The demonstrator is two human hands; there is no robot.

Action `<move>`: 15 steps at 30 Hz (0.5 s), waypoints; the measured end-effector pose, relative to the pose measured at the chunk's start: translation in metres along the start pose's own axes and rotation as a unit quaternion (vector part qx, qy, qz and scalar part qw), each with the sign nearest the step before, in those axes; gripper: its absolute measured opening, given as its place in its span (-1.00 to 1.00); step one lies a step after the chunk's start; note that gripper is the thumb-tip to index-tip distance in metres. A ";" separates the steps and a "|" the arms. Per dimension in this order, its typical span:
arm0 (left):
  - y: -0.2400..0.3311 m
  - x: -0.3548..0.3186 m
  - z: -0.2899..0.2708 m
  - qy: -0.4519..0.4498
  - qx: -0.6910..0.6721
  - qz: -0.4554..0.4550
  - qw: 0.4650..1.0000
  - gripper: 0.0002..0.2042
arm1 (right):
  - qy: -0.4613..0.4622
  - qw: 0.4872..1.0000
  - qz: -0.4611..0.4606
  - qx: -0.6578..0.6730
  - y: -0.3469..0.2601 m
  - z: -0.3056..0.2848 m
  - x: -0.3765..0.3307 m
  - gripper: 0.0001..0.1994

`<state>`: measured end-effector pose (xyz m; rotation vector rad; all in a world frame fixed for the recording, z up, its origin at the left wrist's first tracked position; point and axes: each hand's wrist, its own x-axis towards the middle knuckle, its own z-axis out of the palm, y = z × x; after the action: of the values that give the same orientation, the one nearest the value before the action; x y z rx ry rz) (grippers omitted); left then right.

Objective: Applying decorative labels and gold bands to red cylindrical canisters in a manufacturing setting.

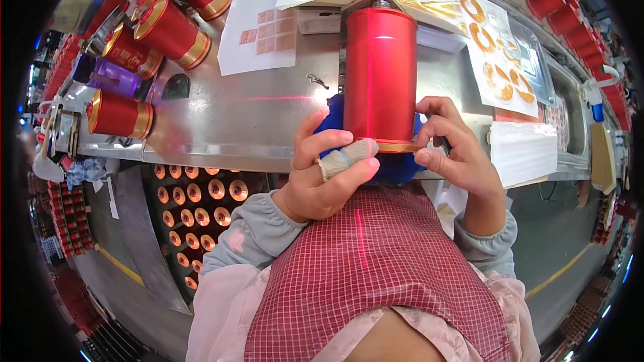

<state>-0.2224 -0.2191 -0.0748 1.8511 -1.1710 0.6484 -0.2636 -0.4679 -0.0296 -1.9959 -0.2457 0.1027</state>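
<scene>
Stretching across the view, the metal surface point(241, 121) carries a red cylindrical can point(380, 74) standing on a blue pad point(335, 108) that is mostly hidden. The left hand point(327, 177) closes its grip on the can's gold bottom rim, a taped finger across it; the right hand point(451, 151) pinches the rim's other side, fingertips partly hidden behind it.

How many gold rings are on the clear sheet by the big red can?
5 gold rings on the clear sheet, right of the red can: top one, next, one beside it, then and lowest. None looks hidden.
</scene>
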 end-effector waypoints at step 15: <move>-0.006 0.040 0.007 -0.117 0.052 0.157 0.979 -0.68 | 0.010 1.000 0.019 0.011 0.029 -0.011 -0.009 -0.60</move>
<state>-0.2000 -0.2429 -0.0499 1.8848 -1.6344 0.6886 -0.2666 -0.4910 -0.0511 -1.9795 -0.1944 0.1097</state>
